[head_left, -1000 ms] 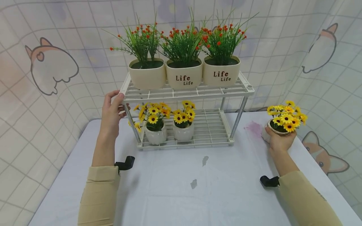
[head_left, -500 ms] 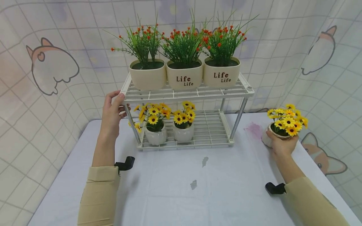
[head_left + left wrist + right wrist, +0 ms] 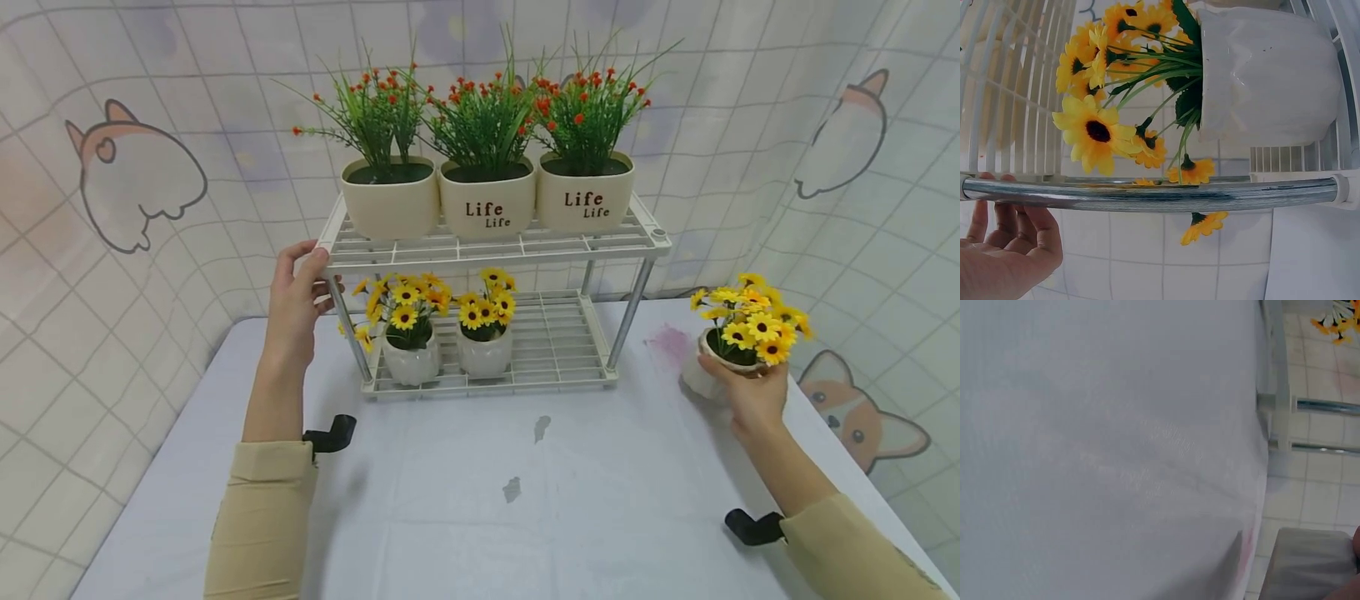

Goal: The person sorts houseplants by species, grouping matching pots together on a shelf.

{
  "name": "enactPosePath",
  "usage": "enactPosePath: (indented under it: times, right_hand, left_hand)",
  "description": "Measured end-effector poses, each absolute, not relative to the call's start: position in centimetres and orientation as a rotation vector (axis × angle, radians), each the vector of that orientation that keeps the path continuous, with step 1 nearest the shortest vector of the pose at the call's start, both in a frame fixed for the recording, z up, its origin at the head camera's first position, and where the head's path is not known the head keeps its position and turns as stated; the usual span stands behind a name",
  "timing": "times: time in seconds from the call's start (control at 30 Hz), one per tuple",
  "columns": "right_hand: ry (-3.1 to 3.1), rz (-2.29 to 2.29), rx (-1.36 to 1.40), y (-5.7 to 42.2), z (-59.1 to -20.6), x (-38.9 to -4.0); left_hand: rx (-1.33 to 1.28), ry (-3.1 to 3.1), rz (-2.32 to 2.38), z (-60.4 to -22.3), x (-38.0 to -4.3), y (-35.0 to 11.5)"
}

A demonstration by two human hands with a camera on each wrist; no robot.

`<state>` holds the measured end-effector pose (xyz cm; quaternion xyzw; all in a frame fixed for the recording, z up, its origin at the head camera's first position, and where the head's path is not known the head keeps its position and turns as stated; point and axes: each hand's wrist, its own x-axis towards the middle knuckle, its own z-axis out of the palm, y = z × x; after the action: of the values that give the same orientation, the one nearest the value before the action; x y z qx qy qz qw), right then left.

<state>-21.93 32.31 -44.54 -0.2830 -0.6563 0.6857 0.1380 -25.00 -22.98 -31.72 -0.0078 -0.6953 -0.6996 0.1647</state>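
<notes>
My left hand (image 3: 294, 292) grips the upper left front corner of a white two-tier rack (image 3: 498, 258), thumb on its edge; in the left wrist view the curled fingers (image 3: 1041, 228) are beside the metal post (image 3: 1166, 195). At the right, my right hand (image 3: 752, 396) holds a small white pot (image 3: 702, 379) of yellow artificial sunflowers (image 3: 757, 321) by its side near the rim. In the right wrist view a strip of backdrop shows between the base of this pot (image 3: 1307, 562) and the tabletop, so it looks raised. The pot hides part of the thumb and fingers.
Three cream pots (image 3: 487, 200) with red-flowered grass stand along the upper tier. On the lower tier, two white sunflower pots (image 3: 486, 352) occupy the left and middle; bare grid (image 3: 558, 342) lies right of them. A white cloth covers the table (image 3: 570, 517); a tiled-pattern curtain (image 3: 247, 50) surrounds it.
My right hand and the sunflower pot have shifted a little left and nearer, while the right forearm has swung toward the lower right. The left hand and the rack stay where they were.
</notes>
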Motion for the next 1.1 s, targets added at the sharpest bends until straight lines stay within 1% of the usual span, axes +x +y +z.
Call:
enactPosePath:
  times: [0.13, 0.37, 0.6, 0.73, 1.1]
  right_hand:
    - [-1.977, 1.979, -0.767, 31.6, -44.1, -21.1]
    - [-2.108, 2.009, -0.567, 29.7, -43.7, -19.1]
    - [-2.300, 1.951, -0.451, 27.5, -43.7, -17.2]
    - [-2.362, 1.943, -0.370, 26.4, -43.9, -16.7]
    - [-2.473, 2.034, -0.278, 23.5, -44.0, -16.1]
  left_hand:
    - [-0.020, -1.975, -1.992, -31.8, -25.1, -23.0]
    - [-0.028, -1.968, -1.992, -31.8, -25.0, -23.0]
    - [-0.029, -1.968, -1.993, -31.7, -24.9, -22.9]
    - [-0.026, -1.967, -1.997, -31.7, -25.0, -22.9]
    - [-0.020, -1.970, -2.002, -31.7, -24.9, -22.9]
